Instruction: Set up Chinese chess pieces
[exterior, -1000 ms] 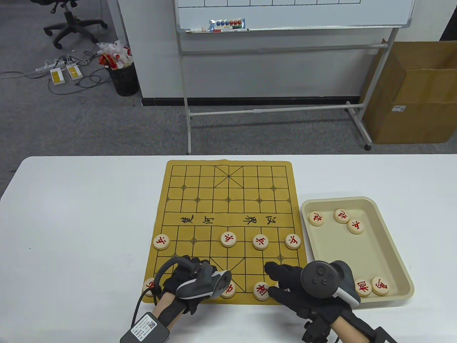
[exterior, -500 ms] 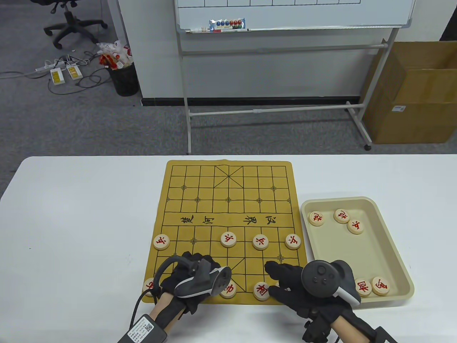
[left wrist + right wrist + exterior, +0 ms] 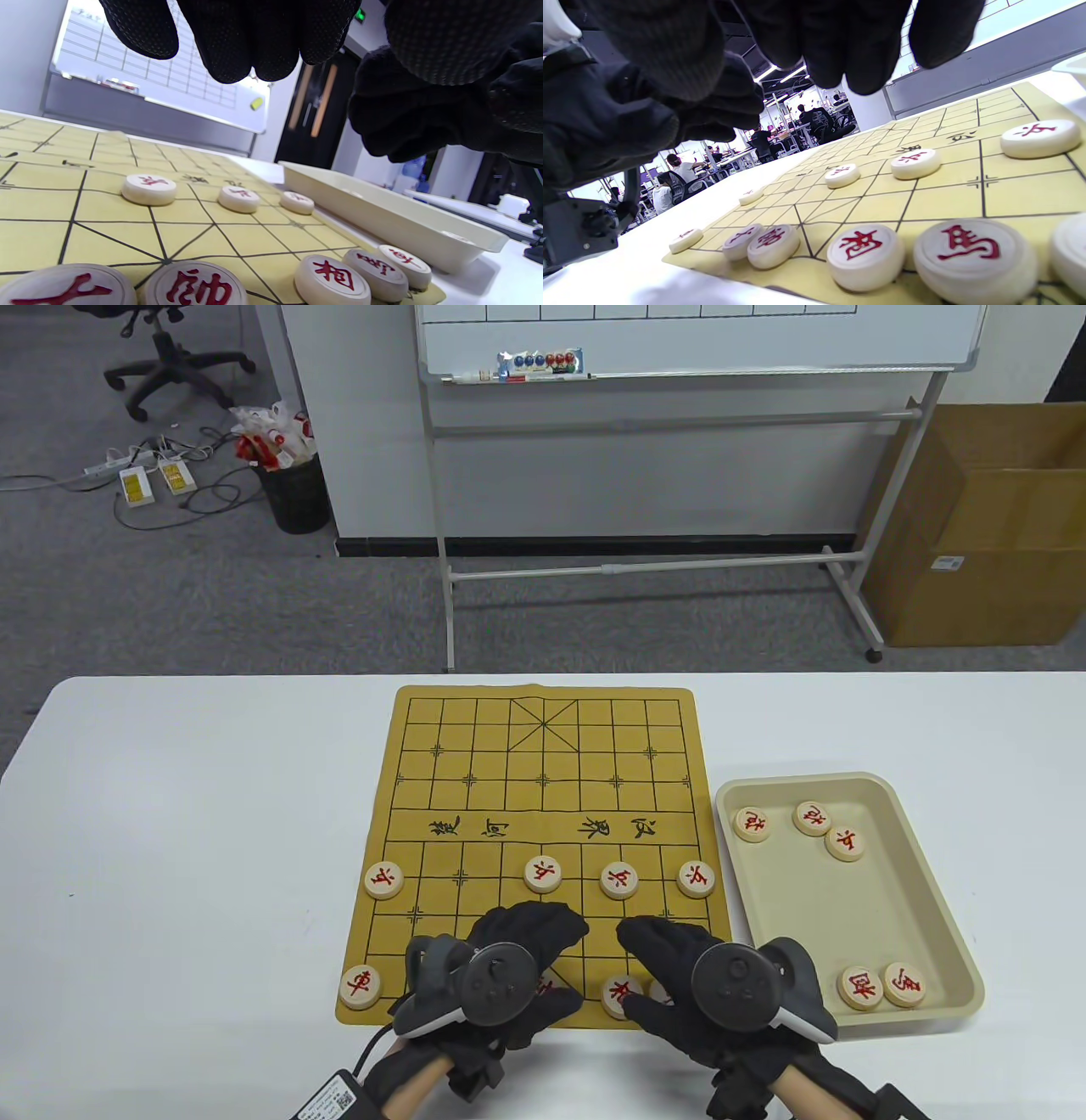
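Table view showed my left hand (image 3: 517,963) and my right hand (image 3: 679,976) side by side over the near edge of the board (image 3: 543,814), both palm down with fingers loosely spread, gripping nothing. My hands hovered above the back row without touching any piece, as the wrist views made plain: the fingertips (image 3: 237,51) hung clear of the pieces below.

On the board, four soldiers stood along one rank: one at the far left (image 3: 383,881), then three more (image 3: 543,874) (image 3: 619,881) (image 3: 696,880) toward the right. A chariot (image 3: 360,985) sat at the near left corner. An elephant (image 3: 621,994) showed between my hands, partly covered by my right thumb. The left wrist view caught the general (image 3: 195,288) on the back row with an advisor (image 3: 63,292) touching its left side.

The tray (image 3: 925,899) lay on the table (image 3: 187,831) just right of the board, holding five pieces: three near its far end (image 3: 753,824) (image 3: 812,818) (image 3: 845,843) and two touching each other at the near end (image 3: 862,987) (image 3: 904,983)
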{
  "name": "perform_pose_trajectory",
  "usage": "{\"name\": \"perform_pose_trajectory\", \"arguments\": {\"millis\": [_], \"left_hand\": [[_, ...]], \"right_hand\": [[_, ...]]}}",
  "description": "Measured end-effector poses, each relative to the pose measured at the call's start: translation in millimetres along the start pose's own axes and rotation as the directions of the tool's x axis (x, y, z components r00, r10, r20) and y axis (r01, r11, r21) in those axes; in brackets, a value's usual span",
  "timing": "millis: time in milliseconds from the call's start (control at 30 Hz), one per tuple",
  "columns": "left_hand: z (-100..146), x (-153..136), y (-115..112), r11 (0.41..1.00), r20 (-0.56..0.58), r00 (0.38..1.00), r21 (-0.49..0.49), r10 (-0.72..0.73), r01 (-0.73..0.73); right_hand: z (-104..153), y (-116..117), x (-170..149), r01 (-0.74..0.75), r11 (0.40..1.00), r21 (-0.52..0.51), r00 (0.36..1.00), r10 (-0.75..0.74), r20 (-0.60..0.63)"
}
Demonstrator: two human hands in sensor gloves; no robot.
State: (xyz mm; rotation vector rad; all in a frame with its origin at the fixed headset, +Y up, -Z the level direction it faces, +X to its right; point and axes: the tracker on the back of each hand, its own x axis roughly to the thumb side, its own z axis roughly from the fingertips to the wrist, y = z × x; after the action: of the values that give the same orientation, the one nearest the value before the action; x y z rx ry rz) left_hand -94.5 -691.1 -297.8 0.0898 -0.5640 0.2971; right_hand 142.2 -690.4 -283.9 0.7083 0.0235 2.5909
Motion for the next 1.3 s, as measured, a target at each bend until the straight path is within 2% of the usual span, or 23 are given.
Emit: {"name": "perform_pose_trajectory", "arguments": {"millis": [100, 167, 300, 367, 400, 433, 533, 633, 667, 733, 800, 867, 967, 1067, 1133, 1267, 1300], "left_hand": [[0.0, 1.4, -0.9, 1.000, 0.003, 1.000, 0.005, 0.002, -0.002], [0.2, 1.6, -0.6, 1.000, 0.004, 1.000, 0.005, 0.001, -0.001], [1.0, 1.6, 1.5, 1.000, 0.003, 1.000, 0.016, -0.007, 0.007], [1.4, 1.8, 2.4, 1.000, 0.001, 1.000, 0.021, -0.008, 0.007], [1.3, 1.9, 2.5, 1.000, 0.000, 1.000, 0.020, -0.008, 0.008], [1.2, 2.0, 2.4, 1.000, 0.000, 1.000, 0.018, -0.009, 0.009], [1.8, 2.4, 1.8, 0.999, 0.004, 0.999, 0.021, -0.033, 0.033], [2.8, 2.0, 2.9, 0.999, 0.002, 0.999, 0.033, -0.038, 0.038], [2.8, 1.8, 3.0, 0.999, 0.002, 0.999, 0.034, -0.037, 0.037], [2.7, 1.2, 3.2, 0.999, 0.000, 0.999, 0.032, -0.037, 0.037], [2.7, 0.6, 3.2, 0.999, -0.001, 0.999, 0.030, -0.040, 0.040], [3.0, -0.1, 2.8, 0.999, -0.003, 0.999, 0.027, -0.044, 0.044], [3.0, -0.5, 2.3, 0.999, -0.001, 0.999, 0.026, -0.048, 0.048], [2.8, -0.4, 2.6, 0.999, 0.000, 0.999, 0.023, -0.049, 0.049], [2.6, -0.7, 2.6, 0.999, 0.000, 0.999, 0.020, -0.049, 0.049], [3.3, -1.5, 4.7, 0.998, -0.006, 0.999, 0.030, -0.051, 0.051], [3.4, -1.6, 5.5, 0.998, -0.007, 0.999, 0.033, -0.050, 0.050]], "right_hand": [[-0.2, -0.9, 0.0, -0.005, 1.000, -0.006, 1.000, 0.005, 0.000], [0.2, -9.5, -2.6, -0.005, 0.999, -0.033, 1.000, 0.005, -0.011], [7.4, -53.9, -25.0, -0.029, 0.986, -0.166, 0.995, 0.012, -0.102], [16.8, -81.0, -50.4, -0.037, 0.971, -0.237, 0.980, -0.012, -0.200], [20.0, -87.1, -58.0, -0.059, 0.965, -0.256, 0.972, -0.003, -0.235], [25.0, -97.2, -71.8, -0.136, 0.952, -0.273, 0.951, 0.049, -0.304], [33.7, -115.5, -97.2, -0.287, 0.928, -0.237, 0.881, 0.158, -0.446], [35.0, -129.3, -121.8, -0.368, 0.919, -0.141, 0.786, 0.226, -0.575], [32.1, -129.7, -127.2, -0.381, 0.917, -0.117, 0.775, 0.247, -0.582], [20.4, -121.7, -141.0, -0.374, 0.927, 0.011, 0.755, 0.311, -0.577], [10.3, -108.4, -146.5, -0.341, 0.927, 0.156, 0.766, 0.370, -0.526], [1.6, -89.6, -146.2, -0.320, 0.900, 0.297, 0.790, 0.427, -0.441], [-4.8, -59.0, -139.6, -0.381, 0.801, 0.462, 0.784, 0.545, -0.297], [-7.2, -38.2, -136.3, -0.371, 0.711, 0.598, 0.772, 0.593, -0.226], [-8.6, -31.2, -137.7, -0.325, 0.694, 0.642, 0.782, 0.579, -0.230], [-10.6, -18.5, -142.9, -0.306, 0.676, 0.671, 0.785, 0.578, -0.224], [-10.9, -17.6, -142.3, -0.331, 0.685, 0.649, 0.782, 0.584, -0.219]]}}
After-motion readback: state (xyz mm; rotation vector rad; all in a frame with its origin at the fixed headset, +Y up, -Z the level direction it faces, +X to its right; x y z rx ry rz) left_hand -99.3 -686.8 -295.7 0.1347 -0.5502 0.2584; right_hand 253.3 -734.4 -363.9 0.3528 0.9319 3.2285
